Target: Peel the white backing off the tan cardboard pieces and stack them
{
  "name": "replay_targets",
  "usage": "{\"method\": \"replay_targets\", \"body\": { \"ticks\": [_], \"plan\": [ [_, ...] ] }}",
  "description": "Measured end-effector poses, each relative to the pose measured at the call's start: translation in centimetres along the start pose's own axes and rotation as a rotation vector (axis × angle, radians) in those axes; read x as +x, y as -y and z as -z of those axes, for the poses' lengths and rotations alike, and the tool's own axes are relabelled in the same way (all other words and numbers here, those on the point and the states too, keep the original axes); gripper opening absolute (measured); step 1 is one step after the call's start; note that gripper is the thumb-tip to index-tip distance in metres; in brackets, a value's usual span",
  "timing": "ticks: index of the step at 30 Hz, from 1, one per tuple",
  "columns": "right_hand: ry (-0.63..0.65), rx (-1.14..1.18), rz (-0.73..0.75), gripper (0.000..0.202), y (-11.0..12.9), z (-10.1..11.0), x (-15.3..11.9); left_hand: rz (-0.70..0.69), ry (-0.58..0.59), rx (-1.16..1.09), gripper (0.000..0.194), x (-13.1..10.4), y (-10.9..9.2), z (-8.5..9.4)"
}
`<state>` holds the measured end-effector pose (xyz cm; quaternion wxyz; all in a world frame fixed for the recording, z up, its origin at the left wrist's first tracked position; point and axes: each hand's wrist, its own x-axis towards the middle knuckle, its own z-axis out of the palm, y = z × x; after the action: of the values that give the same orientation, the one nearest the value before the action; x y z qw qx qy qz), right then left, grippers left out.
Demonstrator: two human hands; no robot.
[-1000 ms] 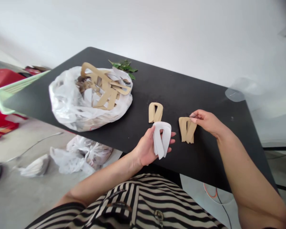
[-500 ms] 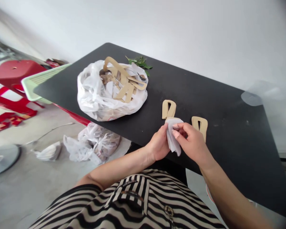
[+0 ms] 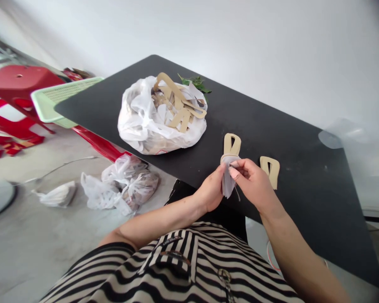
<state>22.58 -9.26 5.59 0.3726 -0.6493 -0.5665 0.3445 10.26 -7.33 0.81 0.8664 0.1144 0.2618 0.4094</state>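
Observation:
My left hand [image 3: 212,187] is wrapped around a stack of thin pieces [image 3: 228,179], white on the face toward me, with tan rounded ends at the top. My right hand [image 3: 251,181] is closed, thumb and forefinger pinching at the middle of the stack. A narrow strip [image 3: 238,193] hangs down beside it; its upper end is hidden. Just beyond the stack lies a tan loop-shaped piece [image 3: 232,144] with a slit in its middle. To the right of my right hand rests a similar tan slit piece or pile [image 3: 270,170].
On the black table [image 3: 303,202] sits a white plastic bag [image 3: 139,122] full of tan and white cutouts. Green leaves [image 3: 197,83] lie behind it. A pale green basket [image 3: 50,105], a red stool [image 3: 22,80] and tied bags [image 3: 123,185] are at the left.
The view has shifted slightly, so the table things appear farther right. Both hands stay at the stack; a narrow strip now hangs from its right side.

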Motion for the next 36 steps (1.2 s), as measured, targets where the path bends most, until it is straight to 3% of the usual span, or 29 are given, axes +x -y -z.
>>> {"method": "replay_targets", "body": {
  "ticks": [3,6,15,20,24,27,36],
  "plan": [
    [0.031,0.072,-0.018,0.018,0.1,0.1,0.2,-0.03,0.08,0.006,0.033,-0.2,-0.4,0.0],
    [0.054,0.111,-0.028,0.016,0.1,0.1,0.2,-0.032,0.078,0.022,0.031,-0.4,-0.7,0.0],
    [0.037,0.151,-0.061,0.019,-0.7,0.4,0.2,0.108,0.104,-0.022,0.03,-0.1,-1.2,0.3],
    [0.015,0.06,-0.072,0.013,-0.3,1.0,0.1,0.113,0.036,0.032,0.028,0.1,-1.0,0.1],
    [-0.007,-0.042,-0.032,0.011,0.2,1.4,-0.1,0.005,-0.04,0.106,0.028,0.1,-1.2,0.1],
    [-0.044,-0.081,-0.014,0.013,0.5,2.0,-0.2,-0.037,-0.033,0.17,0.031,0.1,-1.4,0.3],
    [-0.125,0.023,-0.032,0.021,-0.6,4.8,1.6,-0.1,-0.175,0.207,0.033,0.0,-3.3,2.0]
  ]
}}
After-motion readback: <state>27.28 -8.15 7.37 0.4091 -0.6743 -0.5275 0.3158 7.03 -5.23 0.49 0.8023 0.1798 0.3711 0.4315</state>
